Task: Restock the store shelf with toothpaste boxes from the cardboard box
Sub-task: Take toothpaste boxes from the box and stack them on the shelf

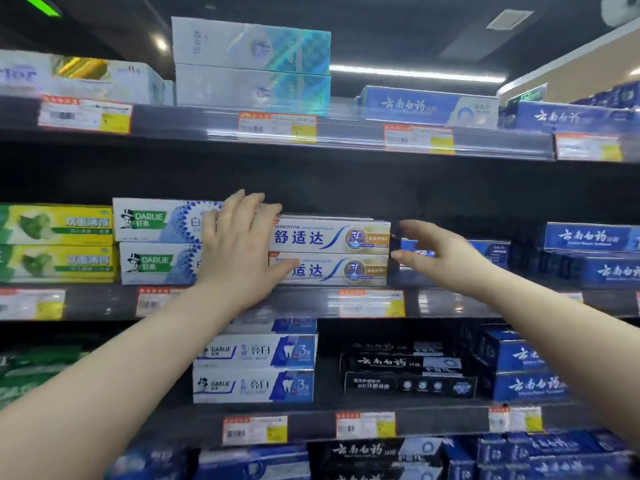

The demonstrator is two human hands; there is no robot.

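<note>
Left hand (239,247): fingers spread flat on the left end of the two stacked Sensodyne boxes (332,252), gripping nothing.
Right hand (440,252): wide and loose, just beside the stack's right end.
Stack: on the middle shelf (304,301), right of the Darlie boxes (156,237).
Tip: I'd square both ends together, gently, so the top box doesn't slide.
Cardboard box: not in sight.

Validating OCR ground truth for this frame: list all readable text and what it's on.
"SENSODYNE", "舒适达": Sensodyne box.
"DARLIE", "好来": Darlie box beside it.
"DARLIE", "3": lower Darlie box.
"云南白药": blue box.
"双重薄荷": green-yellow box.
Price tags: too blurred to read.
</note>
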